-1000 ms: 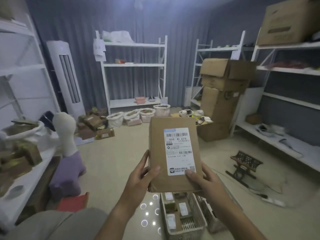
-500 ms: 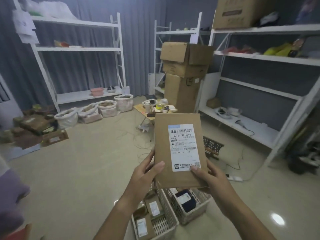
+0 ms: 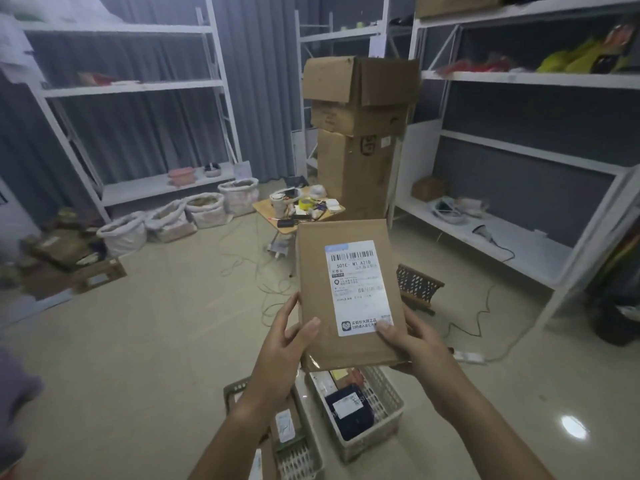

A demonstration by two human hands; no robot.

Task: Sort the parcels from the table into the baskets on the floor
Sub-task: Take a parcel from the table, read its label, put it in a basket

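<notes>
brown cardboard parcel (image 3: 346, 296) upright above two floor baskets (image 3: 388, 403), fingers of left hand (image 3: 280, 351) and right hand (image 3: 415, 344) curled round its lower edges

Dim, bluish light is filling the room; a ceiling lamp is glaring on the floor (image 3: 575, 427); edges are bending and blurring.

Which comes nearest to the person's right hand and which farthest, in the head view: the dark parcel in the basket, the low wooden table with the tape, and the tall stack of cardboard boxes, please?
From the right hand:
1. Dark parcel, in the basket just below the hand.
2. Low wooden table, farther out on the floor, to the left.
3. Stack of cardboard boxes, behind the table, by the shelves.
</notes>
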